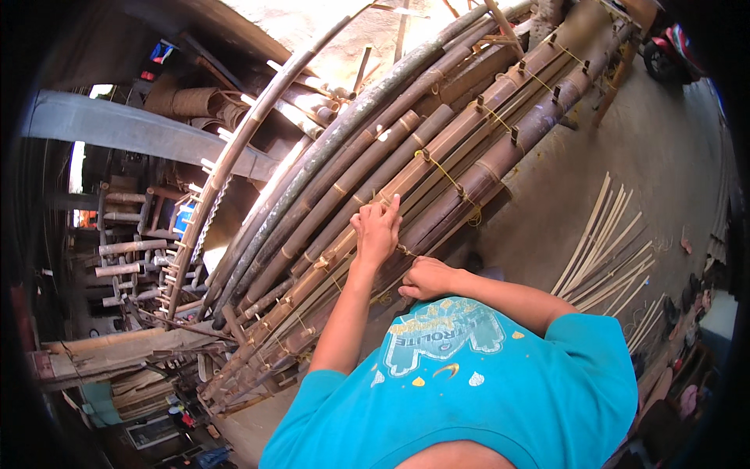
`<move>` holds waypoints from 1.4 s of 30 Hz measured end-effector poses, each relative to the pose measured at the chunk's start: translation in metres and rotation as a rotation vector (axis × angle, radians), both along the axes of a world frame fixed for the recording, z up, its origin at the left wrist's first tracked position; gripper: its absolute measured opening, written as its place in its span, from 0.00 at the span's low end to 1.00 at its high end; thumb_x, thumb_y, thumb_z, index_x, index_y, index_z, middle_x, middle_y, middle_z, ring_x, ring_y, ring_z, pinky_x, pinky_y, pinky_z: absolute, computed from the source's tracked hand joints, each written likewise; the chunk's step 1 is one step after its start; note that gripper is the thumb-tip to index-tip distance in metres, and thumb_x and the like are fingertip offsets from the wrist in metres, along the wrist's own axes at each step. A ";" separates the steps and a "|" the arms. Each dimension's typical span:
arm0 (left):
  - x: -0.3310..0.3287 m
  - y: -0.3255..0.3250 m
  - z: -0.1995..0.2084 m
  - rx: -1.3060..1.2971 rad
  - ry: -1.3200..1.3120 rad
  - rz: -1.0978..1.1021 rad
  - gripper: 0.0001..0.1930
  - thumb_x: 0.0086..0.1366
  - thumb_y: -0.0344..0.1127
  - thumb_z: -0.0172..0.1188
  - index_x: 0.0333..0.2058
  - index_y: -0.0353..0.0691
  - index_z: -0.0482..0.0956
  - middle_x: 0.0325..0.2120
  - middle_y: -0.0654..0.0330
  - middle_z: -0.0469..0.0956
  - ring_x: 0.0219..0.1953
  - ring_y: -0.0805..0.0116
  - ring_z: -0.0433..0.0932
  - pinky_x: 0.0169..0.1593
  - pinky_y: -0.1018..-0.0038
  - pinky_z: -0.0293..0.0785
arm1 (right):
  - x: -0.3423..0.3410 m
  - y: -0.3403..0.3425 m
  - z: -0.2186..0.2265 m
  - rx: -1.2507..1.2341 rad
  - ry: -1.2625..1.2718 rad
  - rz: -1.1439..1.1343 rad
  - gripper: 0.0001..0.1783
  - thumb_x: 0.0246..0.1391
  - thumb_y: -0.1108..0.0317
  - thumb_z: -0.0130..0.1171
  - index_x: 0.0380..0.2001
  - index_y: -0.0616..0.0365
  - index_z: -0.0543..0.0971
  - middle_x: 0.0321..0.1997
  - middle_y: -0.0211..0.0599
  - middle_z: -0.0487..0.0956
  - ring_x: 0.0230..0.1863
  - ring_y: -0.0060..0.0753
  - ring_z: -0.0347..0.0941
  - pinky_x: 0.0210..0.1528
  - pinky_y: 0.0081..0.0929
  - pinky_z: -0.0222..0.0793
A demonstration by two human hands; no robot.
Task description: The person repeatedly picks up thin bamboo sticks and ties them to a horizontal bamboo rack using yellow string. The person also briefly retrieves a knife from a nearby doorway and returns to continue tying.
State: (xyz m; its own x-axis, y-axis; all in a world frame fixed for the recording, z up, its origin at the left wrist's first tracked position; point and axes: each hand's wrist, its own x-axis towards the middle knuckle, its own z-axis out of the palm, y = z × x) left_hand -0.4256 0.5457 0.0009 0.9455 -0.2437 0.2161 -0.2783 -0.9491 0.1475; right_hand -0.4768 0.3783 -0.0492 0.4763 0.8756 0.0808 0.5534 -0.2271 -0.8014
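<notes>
The bamboo frame point(449, 160) seems stiff and heavy, best held by its outer poles point(483, 173). The left hand point(377, 233) half-curls (whether gripping, unclear); the right hand point(428, 277) is fisted.

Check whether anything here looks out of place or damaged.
The thin strips on the floor at right look untidy: they lie loose at uneven angles, unlike the long poles with yellow cord across them. I see no clear spill or damage.

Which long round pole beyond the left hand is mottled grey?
The long pole alongside the brown bamboo poles, on their side away from the left hand; its mottled grey surface contrasts with their brown.
</notes>
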 end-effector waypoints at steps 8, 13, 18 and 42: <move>0.003 0.002 0.007 0.069 0.081 -0.071 0.30 0.59 0.40 0.65 0.62 0.60 0.71 0.37 0.64 0.74 0.44 0.62 0.68 0.50 0.59 0.55 | -0.005 -0.011 0.003 0.139 0.063 -0.100 0.19 0.54 0.58 0.56 0.15 0.58 0.79 0.17 0.49 0.76 0.27 0.58 0.75 0.38 0.48 0.70; 0.002 0.003 0.015 0.078 0.165 -0.070 0.30 0.60 0.42 0.64 0.62 0.60 0.71 0.39 0.63 0.73 0.47 0.61 0.68 0.54 0.57 0.54 | -0.006 -0.008 -0.002 0.170 0.033 -0.105 0.19 0.53 0.58 0.57 0.15 0.59 0.79 0.16 0.50 0.74 0.24 0.56 0.74 0.33 0.47 0.70; -0.005 0.002 0.015 -0.005 0.037 -0.113 0.18 0.62 0.43 0.63 0.51 0.51 0.81 0.41 0.59 0.77 0.48 0.59 0.70 0.55 0.57 0.58 | -0.007 -0.010 0.003 0.177 0.035 -0.109 0.19 0.53 0.59 0.57 0.15 0.60 0.78 0.16 0.50 0.74 0.23 0.56 0.74 0.31 0.47 0.70; -0.061 0.016 0.129 -1.832 0.180 0.068 0.05 0.70 0.34 0.55 0.37 0.39 0.74 0.25 0.67 0.71 0.29 0.78 0.71 0.42 0.74 0.74 | 0.080 -0.026 0.152 0.709 0.675 -0.241 0.22 0.70 0.58 0.45 0.22 0.56 0.69 0.20 0.20 0.65 0.25 0.13 0.58 0.28 0.18 0.57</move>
State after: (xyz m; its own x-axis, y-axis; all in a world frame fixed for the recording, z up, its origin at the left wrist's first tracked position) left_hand -0.4867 0.5615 0.1294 0.9814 0.1872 0.0420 -0.1168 0.4095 0.9048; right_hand -0.3969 0.3522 0.1031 0.7731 0.6040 0.1936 -0.0637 0.3776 -0.9238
